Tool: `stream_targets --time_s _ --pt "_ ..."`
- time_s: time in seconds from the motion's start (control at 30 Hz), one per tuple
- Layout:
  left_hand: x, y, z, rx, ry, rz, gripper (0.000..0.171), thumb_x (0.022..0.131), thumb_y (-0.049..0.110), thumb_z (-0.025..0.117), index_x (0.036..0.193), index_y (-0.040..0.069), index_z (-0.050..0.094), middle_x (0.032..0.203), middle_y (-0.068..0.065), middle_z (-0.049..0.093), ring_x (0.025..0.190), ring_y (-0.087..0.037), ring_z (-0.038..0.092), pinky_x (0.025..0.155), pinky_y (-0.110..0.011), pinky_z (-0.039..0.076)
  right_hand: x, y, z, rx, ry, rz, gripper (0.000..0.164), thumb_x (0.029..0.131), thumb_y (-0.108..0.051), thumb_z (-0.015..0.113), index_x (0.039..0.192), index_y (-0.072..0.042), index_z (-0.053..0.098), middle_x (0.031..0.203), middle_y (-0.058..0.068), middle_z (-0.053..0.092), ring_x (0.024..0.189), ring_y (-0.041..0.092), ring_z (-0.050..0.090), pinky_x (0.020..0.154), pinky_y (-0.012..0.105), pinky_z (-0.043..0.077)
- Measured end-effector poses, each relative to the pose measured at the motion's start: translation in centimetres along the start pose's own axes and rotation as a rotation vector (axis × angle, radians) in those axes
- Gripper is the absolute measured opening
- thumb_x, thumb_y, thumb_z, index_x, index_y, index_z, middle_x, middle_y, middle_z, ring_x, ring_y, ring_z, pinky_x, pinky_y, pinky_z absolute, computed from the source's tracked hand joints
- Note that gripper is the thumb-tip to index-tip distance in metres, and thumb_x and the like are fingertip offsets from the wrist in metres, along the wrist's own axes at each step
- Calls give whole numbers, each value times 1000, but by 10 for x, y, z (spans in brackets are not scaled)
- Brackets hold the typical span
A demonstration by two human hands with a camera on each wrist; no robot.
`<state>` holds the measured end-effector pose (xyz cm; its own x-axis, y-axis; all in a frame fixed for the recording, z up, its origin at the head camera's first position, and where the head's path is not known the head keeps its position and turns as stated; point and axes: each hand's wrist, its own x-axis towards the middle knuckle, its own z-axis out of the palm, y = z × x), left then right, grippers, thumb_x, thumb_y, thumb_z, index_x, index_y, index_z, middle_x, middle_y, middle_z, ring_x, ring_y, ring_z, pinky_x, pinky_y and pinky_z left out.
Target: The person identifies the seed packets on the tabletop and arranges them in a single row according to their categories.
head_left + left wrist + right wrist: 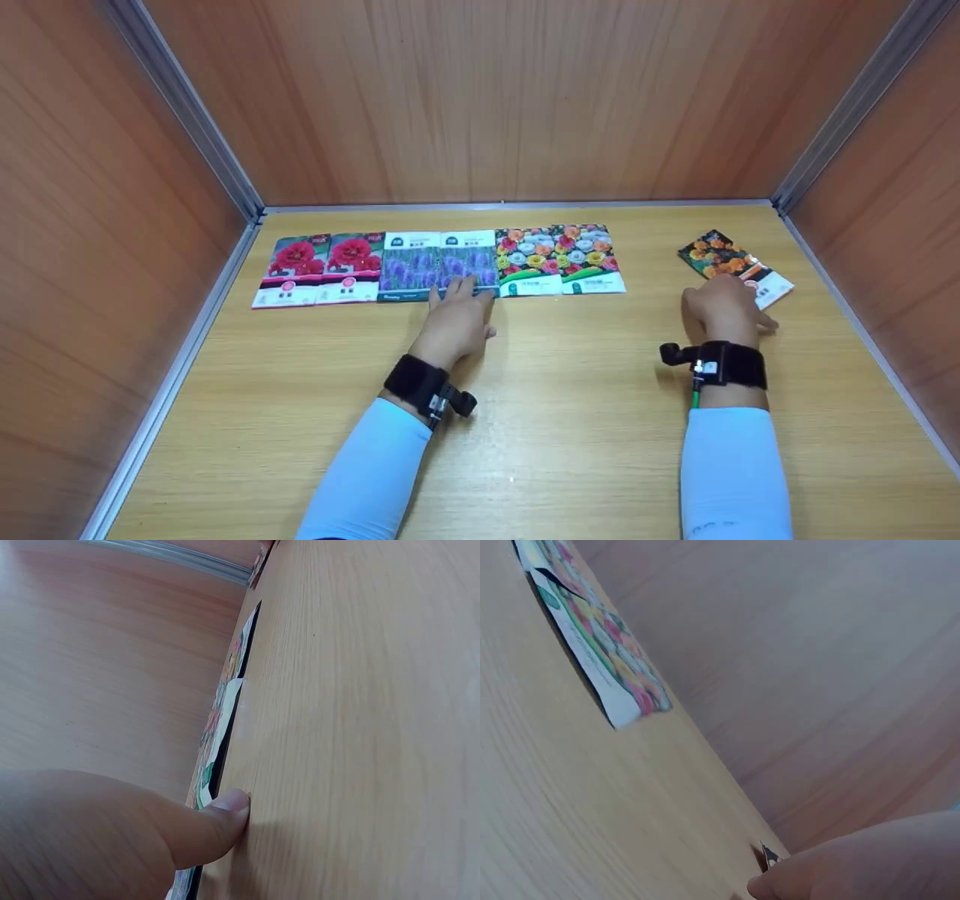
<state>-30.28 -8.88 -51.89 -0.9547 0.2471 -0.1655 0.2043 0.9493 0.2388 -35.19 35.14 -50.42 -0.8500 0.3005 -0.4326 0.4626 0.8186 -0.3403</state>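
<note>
My left hand lies with spread fingers on the lower edge of the purple-flower seed packets. In the left wrist view its thumb touches the table beside the row. At the right, my right hand pinches an orange-flower seed packet, which lies slanted and is partly covered by the hand. Whether this is one packet or two overlapping is unclear. A dark corner of it shows past the thumb in the right wrist view.
Red-flower packets form the left end of the row. Mixed-colour flower packets form its right end, the edges overlapping slightly. Wood-grain panels with metal edging enclose the table at the back and both sides.
</note>
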Motion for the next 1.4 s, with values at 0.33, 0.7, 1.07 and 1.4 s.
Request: stream_targets --time_s 0.33,0.7,1.07,1.4 --pt "-1 0 1 -23 -5 -7 71 111 38 75 174 21 48 191 -14 22 179 -41 13 141 -76 7 -1 -22 15 -62 38 -104 72 111 -37 50 163 14 47 179 42 18 167 68 10 106 108 -2" --pt "-1 -2 1 -4 9 -20 73 110 43 75 174 21 48 190 -14 25 178 -43 17 140 -78 11 -7 -26 19 -35 28 -162 62 114 -29 50 173 -10 47 178 40 29 164 68 22 119 100 18" --pt "-1 0 -1 -23 -19 -40 74 111 43 73 176 21 46 191 -13 22 179 -41 13 141 -76 7 -6 -27 24 26 15 -220 74 97 17 50 166 -8 58 178 35 28 155 58 33 124 83 34" --pt "-1 0 0 -25 -24 -38 73 111 42 73 176 21 46 191 -14 20 179 -41 12 141 -76 7 1 -33 35 -23 -22 -325 65 114 -10 43 178 -20 40 188 33 9 172 62 8 128 93 13"
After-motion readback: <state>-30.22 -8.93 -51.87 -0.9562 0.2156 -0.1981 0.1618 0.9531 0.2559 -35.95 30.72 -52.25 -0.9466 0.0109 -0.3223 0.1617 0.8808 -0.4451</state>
